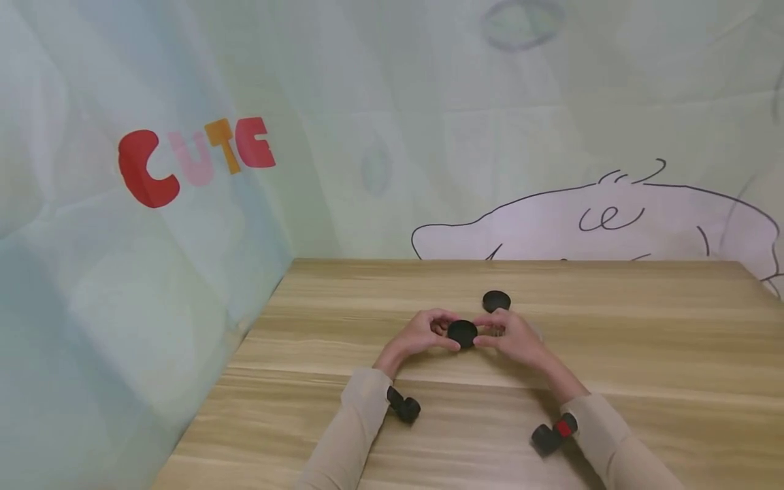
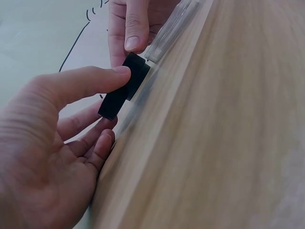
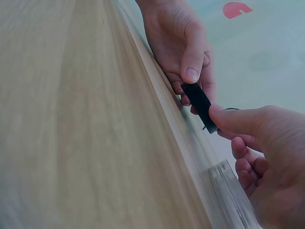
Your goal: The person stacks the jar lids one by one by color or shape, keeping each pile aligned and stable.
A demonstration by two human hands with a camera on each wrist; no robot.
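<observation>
Between my two hands is a black round disc-shaped piece, held low over the wooden table. It is thick, with a stepped profile in the left wrist view. My left hand pinches its left rim, thumb in front and fingers behind. On the opposite rim, my right hand grips it the same way, its thumb pressed to the edge. A second black round piece lies just beyond the right hand. Beside that hand, a clear transparent object rests on the table, mostly hidden by the hand in the head view.
The wood-grain table reaches back to a printed cloth backdrop with colored letters and a line drawing. Black wrist cameras are strapped at both beige sleeves.
</observation>
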